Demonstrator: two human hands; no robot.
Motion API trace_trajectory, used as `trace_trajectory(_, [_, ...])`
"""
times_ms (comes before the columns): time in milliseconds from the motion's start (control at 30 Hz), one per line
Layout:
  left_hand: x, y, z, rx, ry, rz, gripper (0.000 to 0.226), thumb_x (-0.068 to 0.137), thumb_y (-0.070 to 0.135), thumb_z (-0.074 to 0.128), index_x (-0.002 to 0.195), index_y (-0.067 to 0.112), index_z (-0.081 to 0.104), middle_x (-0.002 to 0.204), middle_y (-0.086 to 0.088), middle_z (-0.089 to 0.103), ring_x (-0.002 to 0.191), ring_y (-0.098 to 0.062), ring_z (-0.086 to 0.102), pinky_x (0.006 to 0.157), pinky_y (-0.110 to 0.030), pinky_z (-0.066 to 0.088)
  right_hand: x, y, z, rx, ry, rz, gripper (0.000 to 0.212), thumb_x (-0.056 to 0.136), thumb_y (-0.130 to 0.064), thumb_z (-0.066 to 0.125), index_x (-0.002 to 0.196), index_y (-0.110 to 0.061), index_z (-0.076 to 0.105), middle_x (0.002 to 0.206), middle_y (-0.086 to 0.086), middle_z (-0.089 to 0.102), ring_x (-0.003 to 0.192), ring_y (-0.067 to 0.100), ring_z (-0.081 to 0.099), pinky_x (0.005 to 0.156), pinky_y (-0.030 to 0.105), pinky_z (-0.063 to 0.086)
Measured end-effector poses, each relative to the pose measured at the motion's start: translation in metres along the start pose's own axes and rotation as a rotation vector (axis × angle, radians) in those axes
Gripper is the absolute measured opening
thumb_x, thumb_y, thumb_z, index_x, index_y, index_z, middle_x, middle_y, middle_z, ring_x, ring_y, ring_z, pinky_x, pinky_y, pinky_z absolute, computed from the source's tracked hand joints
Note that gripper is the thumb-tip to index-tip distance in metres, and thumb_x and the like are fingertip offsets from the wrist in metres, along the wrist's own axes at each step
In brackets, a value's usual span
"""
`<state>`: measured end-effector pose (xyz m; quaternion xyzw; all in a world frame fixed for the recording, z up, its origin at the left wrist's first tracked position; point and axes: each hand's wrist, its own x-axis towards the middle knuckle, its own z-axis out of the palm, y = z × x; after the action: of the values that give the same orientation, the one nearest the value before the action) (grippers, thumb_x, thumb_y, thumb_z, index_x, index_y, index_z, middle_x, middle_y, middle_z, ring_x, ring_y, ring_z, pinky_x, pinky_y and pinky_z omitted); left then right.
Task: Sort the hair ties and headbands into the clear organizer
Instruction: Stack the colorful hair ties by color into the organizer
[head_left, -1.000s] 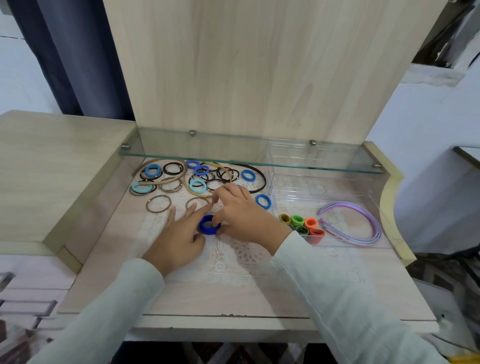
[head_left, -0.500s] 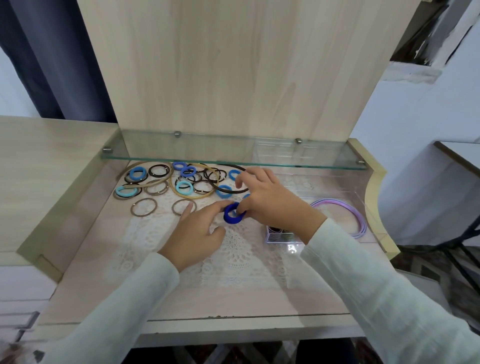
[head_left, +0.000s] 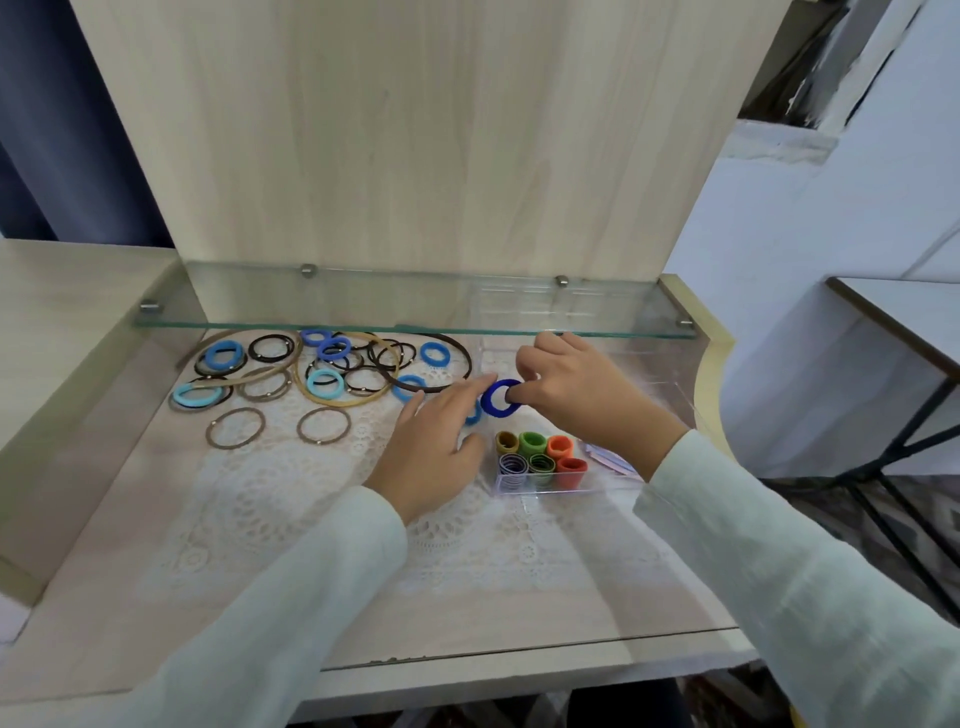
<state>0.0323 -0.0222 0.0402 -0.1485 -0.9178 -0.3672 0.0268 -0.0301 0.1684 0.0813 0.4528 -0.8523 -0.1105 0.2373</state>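
By the clear organizer (head_left: 681, 388), right fingers (head_left: 525, 365) pinch a blue tie (head_left: 490, 404); left fingers (head_left: 466, 391) relaxed.

Tie (head_left: 487, 401) between left hand (head_left: 431, 447) and right hand (head_left: 582, 395): dark blue. Ties (head_left: 323, 349) left of both: blue, turquoise, brown, black. Rolls (head_left: 540, 460) below: tan, green, orange.

A dark blue fabric hair tie (head_left: 487, 400) stands upright, pinched by the right hand (head_left: 582, 402) at the clear plastic organizer's (head_left: 613, 483) left edge. Rolled coloured ties (head_left: 540, 457) fill its front-left compartment. Blue, black and brown rings (head_left: 332, 358) lie heaped far left.
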Motion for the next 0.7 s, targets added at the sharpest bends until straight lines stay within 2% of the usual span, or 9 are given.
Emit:
trace_trajectory(133, [0.011,-0.019,0.014,0.119,0.060,0.075,0.059,0.097,0.018,0.042,0.152,0.032,0.027,0.158,0.015,0.027,0.147,-0.004,0.015,0.122,-0.040,0.004,-0.008,0.008,0.009,0.029,-0.070,0.028,0.018,0.068,-0.016,0.084,0.084,-0.018,0.076,0.080,0.004,0.059,0.074,0.025,0.054,0.061,0.036,0.043])
trace_trajectory(233, [0.010,-0.031,0.023,0.328,0.145,0.127,0.057,0.093,0.031,0.030,0.149,0.029,0.033,0.156,0.011,0.034,0.147,-0.010,0.022,0.120,-0.046,0.009,-0.009,0.011,0.011,0.057,-0.139,0.058,0.020,0.066,-0.019,0.086,0.084,-0.019,0.076,0.080,0.004,0.060,0.075,0.025,0.054,0.061,0.036,0.044])
trace_trajectory(300, [0.008,-0.034,0.027,0.377,0.165,0.139,0.058,0.091,0.035,0.025,0.148,0.027,0.037,0.156,0.008,0.036,0.147,-0.013,0.025,0.119,-0.047,0.011,-0.008,0.013,0.010,0.081,-0.203,0.067,0.022,0.065,-0.022,0.086,0.085,-0.021,0.077,0.081,0.003,0.062,0.076,0.024,0.055,0.059,0.033,0.041])
trace_trajectory(367, [0.008,-0.035,0.029,0.374,0.175,0.131,0.058,0.091,0.036,0.024,0.147,0.026,0.038,0.155,0.007,0.036,0.146,-0.013,0.026,0.119,-0.044,0.010,-0.005,0.014,0.009,0.130,-0.276,0.075,0.022,0.073,-0.023,0.082,0.094,-0.021,0.077,0.087,0.004,0.064,0.082,0.023,0.054,0.061,0.030,0.037])
trace_trajectory(500, [0.008,-0.036,0.030,0.322,0.170,0.122,0.060,0.090,0.035,0.023,0.147,0.026,0.038,0.156,0.009,0.034,0.146,-0.009,0.023,0.119,-0.038,0.007,0.005,0.014,0.010,0.232,-0.446,0.114,0.027,0.092,-0.026,0.061,0.118,-0.022,0.069,0.111,0.003,0.063,0.102,0.019,0.049,0.078,0.028,0.042])
trace_trajectory(700, [0.009,-0.038,0.031,0.306,0.124,0.129,0.058,0.092,0.029,0.029,0.150,0.028,0.033,0.158,0.013,0.029,0.147,-0.004,0.016,0.119,-0.030,-0.002,0.015,0.011,0.017,0.363,-0.629,0.199,0.028,0.092,-0.020,0.061,0.119,-0.018,0.068,0.114,0.004,0.065,0.104,0.020,0.055,0.088,0.030,0.047])
